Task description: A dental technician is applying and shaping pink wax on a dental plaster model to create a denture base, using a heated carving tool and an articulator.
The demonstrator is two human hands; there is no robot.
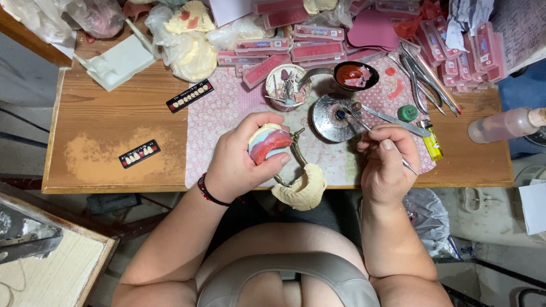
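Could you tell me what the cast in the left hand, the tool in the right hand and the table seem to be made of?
Cast: likely matte cream plaster with glossy pink-red wax on it. Tool: thin, shiny, apparently metal. Table: brown wood with visible grain, worn pale in one patch.

A plaster cast (267, 145) topped with a red wax rim is held tilted above the table edge, mounted on a metal hinged frame (296, 153). A second cream cast (301, 190) hangs below it. A thin metal tool (364, 125) is held slanted, its tip at a round metal burner (335, 116).
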